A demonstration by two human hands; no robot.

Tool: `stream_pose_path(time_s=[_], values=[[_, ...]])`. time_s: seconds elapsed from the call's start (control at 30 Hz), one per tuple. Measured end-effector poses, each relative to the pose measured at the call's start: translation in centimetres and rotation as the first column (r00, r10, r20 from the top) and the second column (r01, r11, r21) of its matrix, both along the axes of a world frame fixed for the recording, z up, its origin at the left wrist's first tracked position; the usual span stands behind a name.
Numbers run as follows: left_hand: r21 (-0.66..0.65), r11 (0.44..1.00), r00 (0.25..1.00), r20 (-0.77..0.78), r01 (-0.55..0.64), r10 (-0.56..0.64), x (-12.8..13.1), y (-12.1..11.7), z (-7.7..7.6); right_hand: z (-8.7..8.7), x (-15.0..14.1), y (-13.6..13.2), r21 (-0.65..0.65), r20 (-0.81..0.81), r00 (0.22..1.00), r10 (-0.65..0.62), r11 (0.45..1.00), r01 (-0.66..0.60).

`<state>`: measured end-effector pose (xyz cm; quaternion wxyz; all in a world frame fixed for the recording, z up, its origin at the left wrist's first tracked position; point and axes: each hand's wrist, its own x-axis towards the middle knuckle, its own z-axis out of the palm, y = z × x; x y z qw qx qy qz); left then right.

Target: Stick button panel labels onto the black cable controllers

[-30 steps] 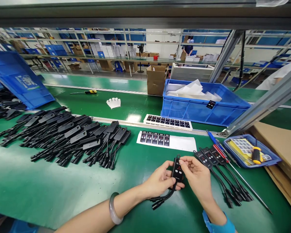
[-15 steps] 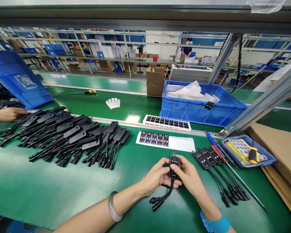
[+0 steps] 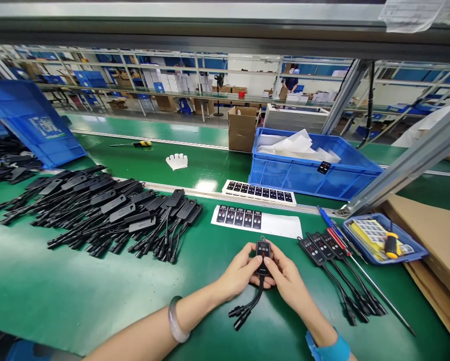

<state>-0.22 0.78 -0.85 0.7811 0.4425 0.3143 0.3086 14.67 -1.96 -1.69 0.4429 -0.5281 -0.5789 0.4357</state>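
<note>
A person's left hand (image 3: 242, 273) and right hand (image 3: 285, 278) jointly gripped a black controller (image 3: 263, 247).
Fingers were wrapped behind it, thumbs on its face. Beyond the hands lay a label sheet (image 3: 281, 224); right of them, three similar units (image 3: 322, 245); left, a pile of black corded devices (image 3: 113, 205).

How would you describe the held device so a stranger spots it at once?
On the green table, find the white sheet bearing five black labels. Below it in view, the left hand and right hand hold a black device. Unlike the three devices lying to its right, only it is held.
</note>
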Motion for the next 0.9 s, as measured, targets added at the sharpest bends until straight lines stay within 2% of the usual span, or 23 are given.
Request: stream_pose_path(time_s=[0.1,0.2,0.3,0.37,0.4,0.43,0.5,0.53,0.57,0.6,0.63,0.67,0.7,0.77,0.83,0.9], values=[[0.039,0.999,0.999,-0.043,0.009,-0.007,0.1,-0.1,-0.2,-0.1,-0.4,-0.2,0.058,0.088,0.996,-0.006,0.998,0.001],[0.012,0.999,0.999,0.011,-0.039,0.039,0.2,-0.1,-0.3,0.0,-0.9,-0.5,0.145,0.26,0.959,-0.11,0.987,0.074],[0.013,1.0,0.999,0.046,-0.001,0.001,0.1,0.2,-0.2,0.2,-0.8,-0.6,0.271,0.454,0.873,-0.18,0.961,0.057],[0.151,0.988,0.997,-0.068,0.043,-0.033,-0.4,0.6,0.1,0.1,-0.2,-0.6,0.327,0.584,0.78,-0.222,0.945,0.025],[0.282,0.958,0.987,-0.164,0.047,0.0,-0.8,0.9,0.3,0.0,0.3,-0.6,0.345,0.651,0.713,-0.26,0.938,0.026],[0.437,0.898,0.963,-0.26,0.048,0.075,-1.3,1.3,0.4,-0.1,0.9,-0.7,0.361,0.717,0.627,-0.304,0.932,0.039],[0.718,0.69,0.873,-0.388,0.085,0.296,-2.3,2.3,0.5,-0.3,2.2,-0.7,0.381,0.832,0.404,-0.379,0.921,0.08],[0.803,0.582,0.813,-0.421,0.128,0.402,-2.7,2.7,0.4,-0.3,2.7,-0.8,0.389,0.872,0.28,-0.402,0.916,0.1],[0.847,0.5,0.746,-0.449,0.18,0.492,-3.0,3.2,0.2,-0.3,3.2,-0.8,0.4,0.895,0.161,-0.415,0.909,0.118],[0.861,0.451,0.67,-0.479,0.233,0.568,-3.3,3.5,-0.1,-0.1,3.6,-0.8,0.409,0.906,0.062,-0.42,0.903,0.132],[0.856,0.43,0.585,-0.513,0.289,0.628,-3.4,3.8,-0.5,0.1,3.9,-0.6,0.416,0.908,-0.004,-0.419,0.898,0.142],[0.837,0.427,0.498,-0.547,0.342,0.673,-3.4,4.0,-0.9,0.5,4.0,-0.2,0.414,0.909,-0.025,-0.415,0.898,0.146],[0.812,0.433,0.413,-0.576,0.391,0.706,-3.4,4.1,-1.3,0.9,4.0,0.3,0.402,0.913,0.015,-0.409,0.904,0.147],[0.761,0.441,0.291,-0.609,0.475,0.738,-3.2,4.1,-1.8,1.7,3.6,2.2,0.357,0.902,0.208,-0.377,0.925,0.128],[0.73,0.43,0.238,-0.616,0.531,0.751,-3.0,4.0,-2.1,2.1,2.8,4.8,0.319,0.852,0.41,-0.325,0.944,0.085],[0.713,0.422,0.215,-0.617,0.559,0.757,-3.0,3.9,-2.0,1.8,1.8,7.7,0.312,0.807,0.511,-0.297,0.948,0.059]])
